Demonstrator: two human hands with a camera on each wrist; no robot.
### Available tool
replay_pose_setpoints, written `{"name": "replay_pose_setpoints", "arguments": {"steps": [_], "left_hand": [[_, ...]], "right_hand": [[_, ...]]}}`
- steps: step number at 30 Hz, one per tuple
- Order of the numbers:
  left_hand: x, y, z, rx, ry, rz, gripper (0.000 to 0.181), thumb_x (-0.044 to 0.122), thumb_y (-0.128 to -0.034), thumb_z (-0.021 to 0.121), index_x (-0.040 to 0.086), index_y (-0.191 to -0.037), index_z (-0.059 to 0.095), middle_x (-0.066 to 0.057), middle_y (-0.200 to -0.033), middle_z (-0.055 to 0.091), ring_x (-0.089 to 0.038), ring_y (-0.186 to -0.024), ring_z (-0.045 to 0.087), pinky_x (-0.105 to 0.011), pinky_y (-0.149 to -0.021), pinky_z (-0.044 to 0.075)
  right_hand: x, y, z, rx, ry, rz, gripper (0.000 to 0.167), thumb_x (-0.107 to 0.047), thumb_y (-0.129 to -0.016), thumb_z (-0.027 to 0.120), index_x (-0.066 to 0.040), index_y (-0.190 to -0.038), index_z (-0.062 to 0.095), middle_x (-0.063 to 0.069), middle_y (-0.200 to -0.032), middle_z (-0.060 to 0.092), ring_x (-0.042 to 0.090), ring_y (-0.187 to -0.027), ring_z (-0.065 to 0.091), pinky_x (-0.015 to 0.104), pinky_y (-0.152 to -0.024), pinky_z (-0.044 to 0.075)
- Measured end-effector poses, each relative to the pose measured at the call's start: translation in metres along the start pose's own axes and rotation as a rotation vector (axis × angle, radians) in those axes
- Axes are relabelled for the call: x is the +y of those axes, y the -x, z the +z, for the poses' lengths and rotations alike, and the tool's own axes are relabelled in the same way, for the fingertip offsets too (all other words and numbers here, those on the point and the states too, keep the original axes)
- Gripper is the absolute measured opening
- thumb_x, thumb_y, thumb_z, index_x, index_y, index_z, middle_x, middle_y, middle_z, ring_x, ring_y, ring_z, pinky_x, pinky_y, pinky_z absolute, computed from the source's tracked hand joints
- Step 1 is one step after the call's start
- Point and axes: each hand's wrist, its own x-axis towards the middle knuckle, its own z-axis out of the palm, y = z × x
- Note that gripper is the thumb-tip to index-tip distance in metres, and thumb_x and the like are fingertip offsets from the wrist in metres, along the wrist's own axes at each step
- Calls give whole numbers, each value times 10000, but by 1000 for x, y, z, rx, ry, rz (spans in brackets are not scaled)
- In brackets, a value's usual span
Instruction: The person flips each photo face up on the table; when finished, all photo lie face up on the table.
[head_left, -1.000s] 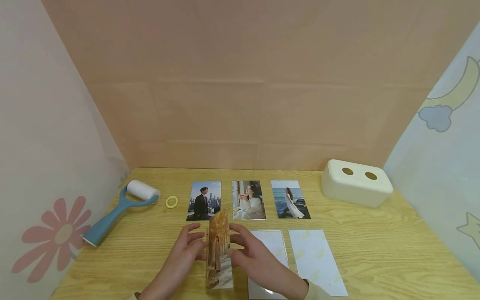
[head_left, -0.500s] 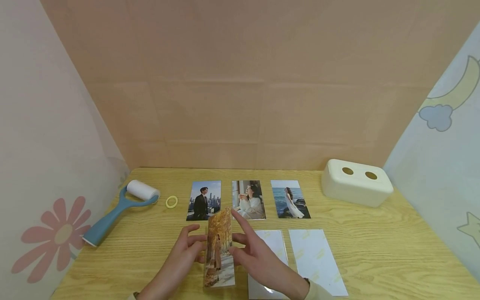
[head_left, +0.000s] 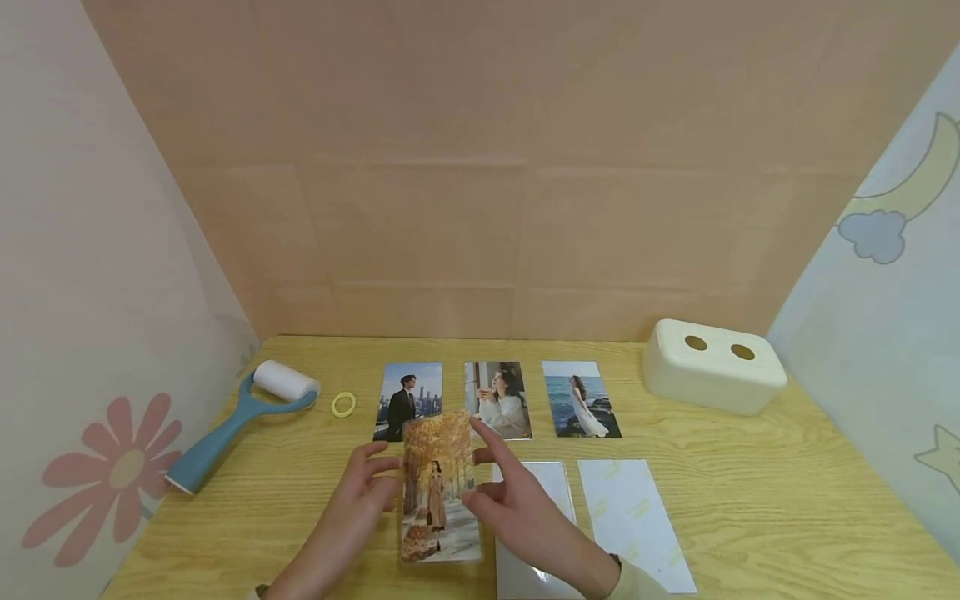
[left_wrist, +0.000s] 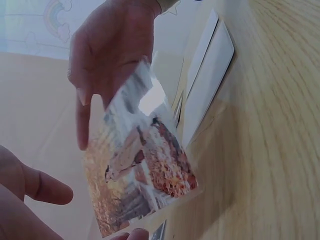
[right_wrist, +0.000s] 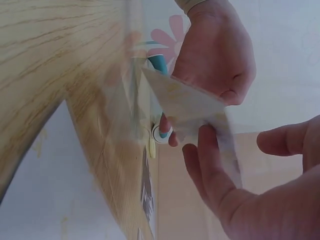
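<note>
A glossy photo (head_left: 438,492) of a figure in a tan coat among autumn trees stands tilted above the table, its picture side toward the head view. My right hand (head_left: 517,500) holds it at the right edge, with the thumb at the front edge and the index finger stretched to the top corner. Fingers of that hand press the pale back of the photo in the right wrist view. Beside the opposite edge is my left hand (head_left: 360,492), its fingers loosely bent and the fingertips at or very near the edge. Whether they touch it is hard to tell.
Behind lie three photos: a suited figure (head_left: 408,400), a figure by a window (head_left: 498,400) and one at the sea (head_left: 581,400). Two white cards (head_left: 633,525) lie to the right. A blue-handled roller (head_left: 232,425), a yellow ring (head_left: 343,404) and a cream box (head_left: 712,367) stand around.
The autumn photo has turned from nearly edge-on to facing the head view. My right index finger has stretched to its top corner. The left hand has shifted slightly left.
</note>
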Motion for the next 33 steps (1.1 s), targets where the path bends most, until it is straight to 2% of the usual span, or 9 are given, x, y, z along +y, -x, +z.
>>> {"name": "replay_pose_setpoints", "arguments": {"steps": [2,5,9,14,23,26,33], "left_hand": [[2,0,-1,1,-4,-4,581,80,-986,522,-60,-1488,266,-269,-1374,504,-337,-1123,596,-486,-862,517],[5,0,-3,0,-11,-11,594,85,-987,506,-54,-1504,248,-275,-1400,485,-352,-1156,580,-504,-885,509],[8,2,-5,-5,-24,-14,586,86,-990,491,-34,-1510,250,-267,-1419,479,-357,-1189,562,-511,-903,496],[11,3,-7,-10,-76,-22,593,90,-979,485,-31,-1511,253,-280,-1432,475,-379,-1227,539,-523,-919,489],[16,5,-13,1,-198,-33,622,137,-967,518,-24,-1511,265,-275,-1440,475,-385,-1241,526,-526,-916,494],[16,5,-15,0,-235,-12,616,137,-960,535,-23,-1503,291,-272,-1420,496,-373,-1214,549,-526,-916,501],[12,5,-17,-43,-351,10,615,198,-1020,534,-66,-1504,263,-293,-1332,539,-398,-1142,604,-534,-862,519]], "right_hand": [[1,-1,0,14,13,-4,767,-113,-1015,593,-251,-1632,160,175,-1314,424,244,-869,681,317,-663,463],[2,-2,0,30,25,-4,754,-114,-1013,590,-169,-1631,162,167,-1280,425,250,-971,674,343,-756,496],[2,-3,1,36,43,15,747,-128,-1010,597,-73,-1619,169,175,-1334,412,281,-1092,629,396,-844,517],[6,-4,3,34,95,24,702,-122,-1008,593,13,-1588,220,182,-1416,405,281,-1118,588,372,-812,509],[11,-6,10,23,130,53,674,-126,-995,603,26,-1568,283,172,-1348,439,248,-1067,593,347,-753,502],[13,-8,13,35,139,64,674,-124,-978,605,35,-1559,303,169,-1292,453,265,-1061,600,349,-734,516],[14,-11,18,12,180,78,635,-131,-963,620,105,-1498,374,134,-1212,512,303,-1055,625,366,-760,538]]}}
